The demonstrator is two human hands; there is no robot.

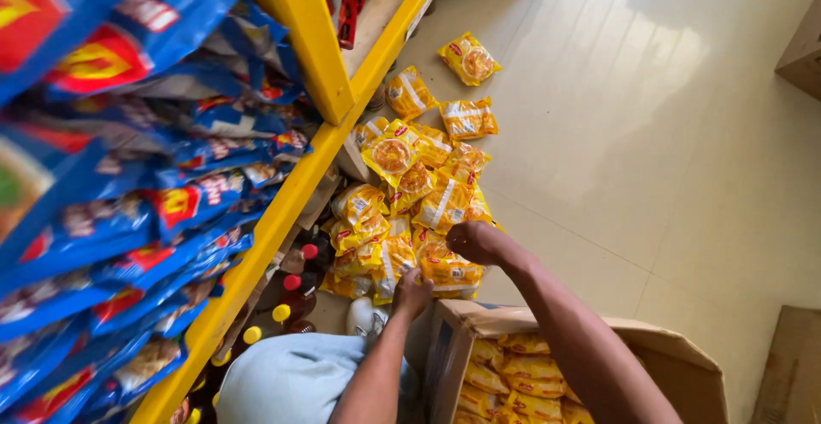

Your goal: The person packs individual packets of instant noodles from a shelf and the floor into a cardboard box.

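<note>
Yellow packets (419, 197) lie heaped on the tiled floor (650, 133) beside the shelf (295, 180), crinkled and glossy with red marks. Both hands reach down into the heap. The right hand (470, 241) is curled on top of it, fingers hidden, so I cannot tell its grip. The left hand (412, 292) presses among the packets, its grip equally unclear. The box (547, 321) nearby is cut off by the frame.
</note>
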